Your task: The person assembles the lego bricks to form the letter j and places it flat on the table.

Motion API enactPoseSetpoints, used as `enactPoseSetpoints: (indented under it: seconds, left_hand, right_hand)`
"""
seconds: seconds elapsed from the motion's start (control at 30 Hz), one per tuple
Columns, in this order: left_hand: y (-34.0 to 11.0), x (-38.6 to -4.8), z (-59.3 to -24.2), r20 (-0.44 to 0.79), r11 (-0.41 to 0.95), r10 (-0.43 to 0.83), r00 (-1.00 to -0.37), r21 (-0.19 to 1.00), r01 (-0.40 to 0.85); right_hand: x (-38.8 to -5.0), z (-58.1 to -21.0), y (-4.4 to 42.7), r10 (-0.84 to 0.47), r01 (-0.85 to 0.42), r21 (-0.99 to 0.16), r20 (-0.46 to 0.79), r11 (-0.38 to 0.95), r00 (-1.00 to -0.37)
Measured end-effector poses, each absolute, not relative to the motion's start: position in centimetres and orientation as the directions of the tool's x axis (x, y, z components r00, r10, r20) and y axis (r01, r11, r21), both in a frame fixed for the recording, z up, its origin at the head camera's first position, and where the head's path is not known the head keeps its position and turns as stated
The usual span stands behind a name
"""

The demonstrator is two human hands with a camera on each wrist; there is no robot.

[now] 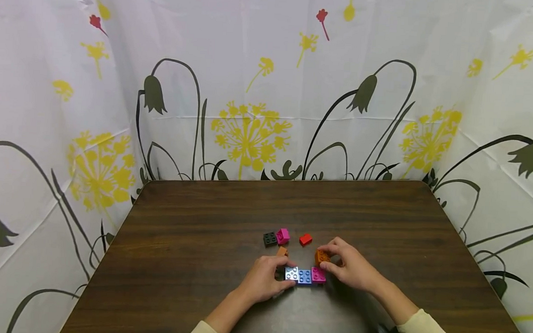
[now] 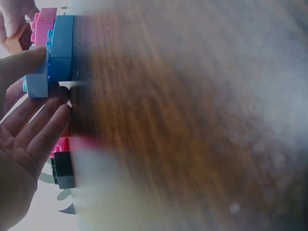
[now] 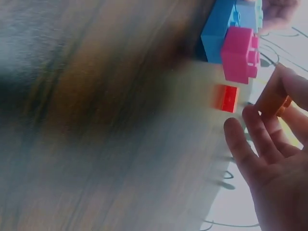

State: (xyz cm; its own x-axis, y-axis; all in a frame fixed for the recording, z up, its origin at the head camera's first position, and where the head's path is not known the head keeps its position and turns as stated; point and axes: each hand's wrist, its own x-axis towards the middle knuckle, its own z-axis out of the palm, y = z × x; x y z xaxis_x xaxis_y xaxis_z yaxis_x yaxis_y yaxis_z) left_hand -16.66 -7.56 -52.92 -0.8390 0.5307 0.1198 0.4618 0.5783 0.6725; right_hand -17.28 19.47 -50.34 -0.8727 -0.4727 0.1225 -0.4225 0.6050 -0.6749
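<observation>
My left hand pinches a light blue toy brick between thumb and fingers. That brick sits on one end of a longer blue brick, and a pink brick sits on the other end; bare blue studs show between them. In my right hand, thumb and fingertips hold an orange brick just above and behind the pink one. The right wrist view shows this orange brick tilted, clear of the stack, its studs partly covered by the fingers.
Beyond the hands lie a black brick, a magenta brick and a small red brick. Another orange brick is partly hidden behind the left hand. A flower-print curtain hangs behind the brown wooden table.
</observation>
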Motion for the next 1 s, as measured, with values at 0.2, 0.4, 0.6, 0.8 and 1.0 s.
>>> enactPoseSetpoints:
  seconds: [0.2, 0.4, 0.6, 0.8, 1.0]
  left_hand:
    - [-7.6, -16.7, -52.8, 0.122, 0.575, 0.527, -0.841, 0.677, 0.459]
    - [-7.6, -16.7, -52.9, 0.120, 0.581, 0.526, -0.842, 0.672, 0.459]
    - [-7.6, -16.7, -53.0, 0.114, 0.584, 0.525, -0.843, 0.672, 0.455]
    - [-7.6, -16.8, -53.1, 0.121, 0.576, 0.527, -0.841, 0.676, 0.459]
    - [-7.6, -16.8, -53.2, 0.123, 0.567, 0.528, -0.841, 0.685, 0.456]
  right_hand:
    - [-16.3, -50.1, 19.4, -0.530, -0.491, -0.635, 0.149, 0.596, -0.835]
    - [-15.9, -50.3, 19.1, -0.566, -0.545, -0.595, 0.176, 0.590, -0.805]
    - [-15.5, -50.0, 18.7, -0.557, -0.523, -0.572, 0.134, 0.632, -0.820]
    - [-15.1, -49.7, 18.6, -0.558, -0.519, -0.543, 0.108, 0.660, -0.823]
    - [-14.9, -50.0, 18.7, -0.563, -0.560, -0.492, 0.160, 0.667, -0.811]
